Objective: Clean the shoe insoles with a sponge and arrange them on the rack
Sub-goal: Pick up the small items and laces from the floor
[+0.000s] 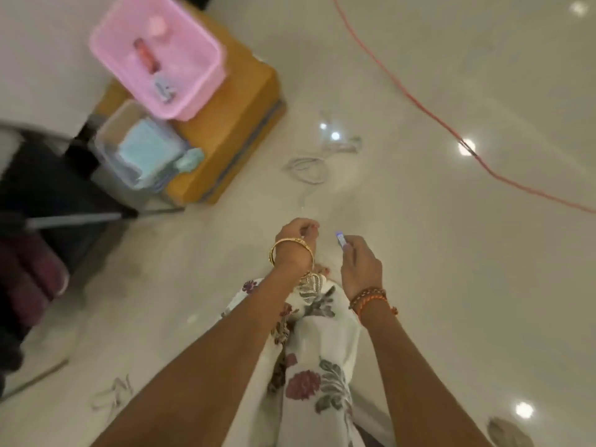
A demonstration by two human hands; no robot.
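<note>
While no insole or sponge can be made out in this blurred view, both hands work at lower centre of the frame: the right hand pinches a small white plug-like device with a blue light, and the left hand, fingers curled, seems to nip a thin white cable trailing over the glossy pale floor. At upper left, a pink perforated plastic basket holds a reddish item and a grey scrap; below it, a clear plastic box holds folded pale-blue cloths. Insoles would likely be light and floppy, best held at heel or edge.
</note>
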